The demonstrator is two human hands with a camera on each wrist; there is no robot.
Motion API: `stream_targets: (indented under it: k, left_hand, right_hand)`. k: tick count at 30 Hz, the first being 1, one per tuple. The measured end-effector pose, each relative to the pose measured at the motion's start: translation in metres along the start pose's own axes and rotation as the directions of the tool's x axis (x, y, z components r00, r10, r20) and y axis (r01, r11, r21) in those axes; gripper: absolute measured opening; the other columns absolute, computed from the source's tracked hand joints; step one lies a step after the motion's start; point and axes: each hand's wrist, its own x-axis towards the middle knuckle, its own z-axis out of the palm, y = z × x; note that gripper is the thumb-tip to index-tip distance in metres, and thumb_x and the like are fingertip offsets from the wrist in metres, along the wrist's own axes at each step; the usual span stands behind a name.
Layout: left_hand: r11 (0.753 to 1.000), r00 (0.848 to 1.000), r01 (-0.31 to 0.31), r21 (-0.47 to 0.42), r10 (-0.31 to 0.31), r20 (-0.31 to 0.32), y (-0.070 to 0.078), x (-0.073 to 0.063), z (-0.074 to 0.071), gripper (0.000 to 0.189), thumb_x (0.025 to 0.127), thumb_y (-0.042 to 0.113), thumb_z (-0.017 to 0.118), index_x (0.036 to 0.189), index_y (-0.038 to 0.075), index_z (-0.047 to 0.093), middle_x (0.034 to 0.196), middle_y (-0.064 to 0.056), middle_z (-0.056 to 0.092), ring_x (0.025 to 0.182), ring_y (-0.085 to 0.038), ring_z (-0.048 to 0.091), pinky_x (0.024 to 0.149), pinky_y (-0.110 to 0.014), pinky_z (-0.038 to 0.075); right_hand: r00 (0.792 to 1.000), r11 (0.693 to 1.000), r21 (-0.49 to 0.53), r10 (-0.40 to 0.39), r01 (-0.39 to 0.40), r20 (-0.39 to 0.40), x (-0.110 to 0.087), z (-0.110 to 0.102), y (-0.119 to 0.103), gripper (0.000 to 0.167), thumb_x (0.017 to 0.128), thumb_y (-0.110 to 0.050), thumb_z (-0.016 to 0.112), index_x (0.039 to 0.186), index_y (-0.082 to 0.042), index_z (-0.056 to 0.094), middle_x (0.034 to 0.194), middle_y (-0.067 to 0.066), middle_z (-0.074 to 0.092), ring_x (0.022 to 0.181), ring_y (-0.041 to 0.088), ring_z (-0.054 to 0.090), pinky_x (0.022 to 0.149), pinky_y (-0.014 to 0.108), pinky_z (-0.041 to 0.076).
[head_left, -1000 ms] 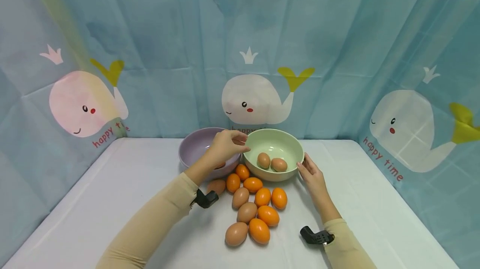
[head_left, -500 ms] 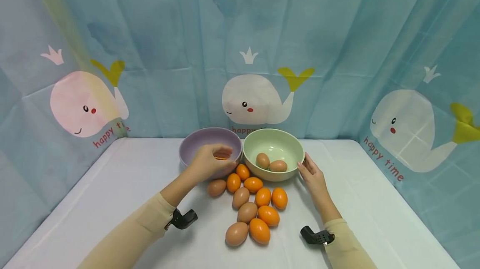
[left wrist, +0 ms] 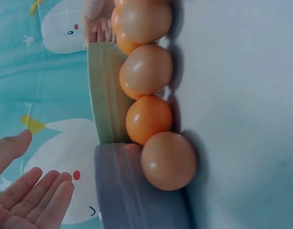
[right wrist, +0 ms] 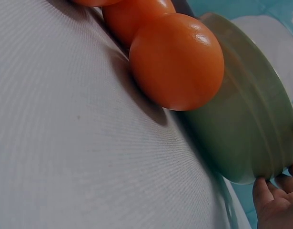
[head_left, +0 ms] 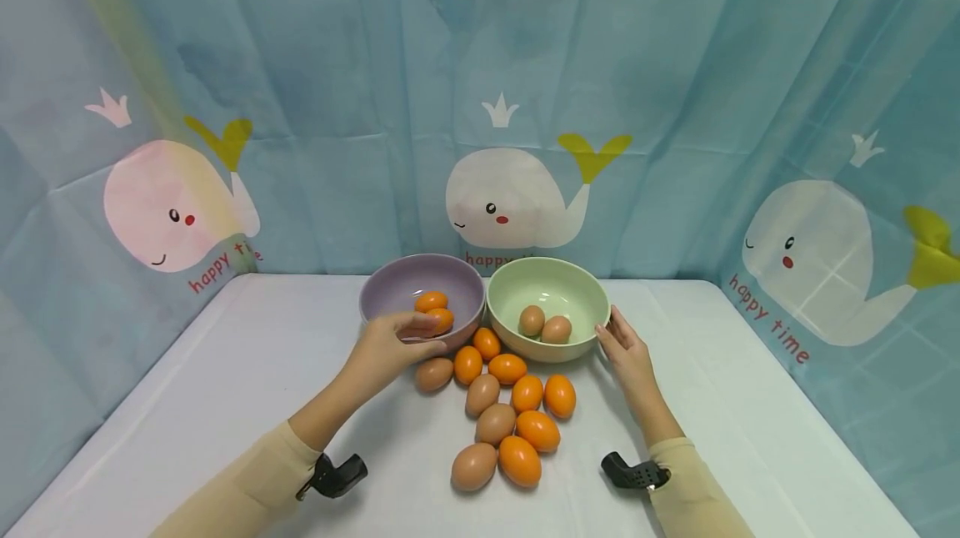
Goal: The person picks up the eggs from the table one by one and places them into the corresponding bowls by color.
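Note:
The left hand (head_left: 390,353) is at the front left of the purple bowl (head_left: 382,284), fingers relaxed and apart from the thumb. Nothing shows between its fingers in the left wrist view. Two orange eggs (head_left: 431,301) lie in that bowl, just beyond the fingertips. At the right side of the light green bowl (head_left: 558,273), the right hand (head_left: 628,359) holds the rim, its thumb tip at the edge and fingers along the outer wall. Inside the green bowl are two brown eggs (head_left: 532,320). The right wrist view shows fingertips against the bowl's wall (right wrist: 246,138).
Several orange eggs (head_left: 537,431) and brown eggs (head_left: 474,466) lie close together on the white table (head_left: 247,379) in front of the bowls. One brown egg (head_left: 434,374) sits just in front of the purple bowl. A whale-print curtain (head_left: 675,188) surrounds the table's back and sides.
The left hand has moved from between the bowls, over the purple bowl, to its front left and has let go of an orange egg inside. The right hand stays at the green bowl.

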Motion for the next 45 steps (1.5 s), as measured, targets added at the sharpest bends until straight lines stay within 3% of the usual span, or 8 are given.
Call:
stream_targets:
  k: [6,11,19,25,31,37,45]
  left_hand:
    - [1.000,1.000,0.004,0.021,-0.004,-0.017,-0.011,-0.013,0.000,0.038,0.085,0.021,0.079,0.119,0.005,0.070,0.119,-0.011,0.073,0.112,-0.027,0.069,0.097,-0.041,0.055]
    - [0.996,0.998,0.043,0.074,-0.040,-0.048,-0.015,-0.022,0.002,0.037,0.084,0.022,0.079,0.117,0.008,0.071,0.117,-0.009,0.074,0.112,-0.028,0.069,0.093,-0.040,0.057]
    - [0.993,0.993,0.084,0.081,-0.077,-0.086,-0.026,-0.034,0.006,0.036,0.084,0.022,0.080,0.116,0.006,0.071,0.117,-0.009,0.073,0.112,-0.028,0.068,0.090,-0.038,0.058]
    - [0.990,0.989,0.129,0.057,-0.124,-0.081,-0.035,-0.034,0.009,0.041,0.084,0.020,0.080,0.119,0.002,0.069,0.117,-0.015,0.072,0.105,-0.027,0.071,0.081,-0.032,0.060]
    - [0.982,0.981,0.179,0.056,-0.174,-0.087,-0.043,-0.031,0.013,0.042,0.082,0.018,0.081,0.119,0.000,0.068,0.119,-0.016,0.071,0.108,-0.030,0.070,0.078,-0.033,0.061]
    - [0.982,0.987,0.151,0.112,-0.142,-0.079,-0.049,-0.027,0.017,0.045,0.080,0.020,0.083,0.118,-0.001,0.068,0.119,-0.017,0.071,0.108,-0.032,0.070,0.084,-0.037,0.060]
    - [0.985,0.989,0.129,0.112,-0.120,-0.089,-0.053,-0.020,0.024,0.041,0.079,0.013,0.083,0.113,-0.003,0.069,0.109,-0.017,0.074,0.100,-0.029,0.072,0.085,-0.038,0.059]
  right_hand:
    - [1.000,1.000,0.001,-0.005,0.005,0.001,0.001,0.000,-0.001,0.068,0.104,-0.031,0.052,0.160,-0.017,0.016,0.166,-0.001,0.017,0.154,0.013,0.018,0.119,0.030,0.027]
    - [1.000,1.000,0.000,-0.007,0.007,0.001,0.002,-0.001,-0.001,0.067,0.104,-0.030,0.051,0.160,-0.017,0.017,0.166,0.000,0.018,0.154,0.014,0.018,0.118,0.030,0.028]
    - [1.000,1.000,0.010,-0.007,0.007,-0.002,0.002,-0.001,0.000,0.067,0.104,-0.031,0.052,0.160,-0.016,0.018,0.166,0.001,0.019,0.154,0.015,0.019,0.118,0.031,0.028]
    - [1.000,1.000,0.013,-0.011,0.011,-0.008,0.001,-0.001,-0.002,0.068,0.104,-0.031,0.052,0.160,-0.015,0.018,0.166,0.001,0.018,0.154,0.015,0.019,0.118,0.031,0.028]
    - [1.000,1.000,0.008,-0.010,0.010,-0.008,0.000,-0.001,-0.003,0.068,0.104,-0.030,0.052,0.160,-0.014,0.017,0.166,0.002,0.017,0.154,0.016,0.018,0.120,0.032,0.027]
    - [1.000,1.000,0.003,-0.009,0.009,-0.010,0.001,-0.001,-0.001,0.068,0.104,-0.030,0.052,0.160,-0.014,0.017,0.166,0.002,0.018,0.154,0.016,0.018,0.119,0.031,0.028]
    - [1.000,1.000,0.016,0.000,0.000,-0.005,0.002,0.000,0.000,0.068,0.104,-0.028,0.052,0.160,-0.014,0.017,0.166,0.002,0.018,0.154,0.015,0.019,0.118,0.030,0.029]
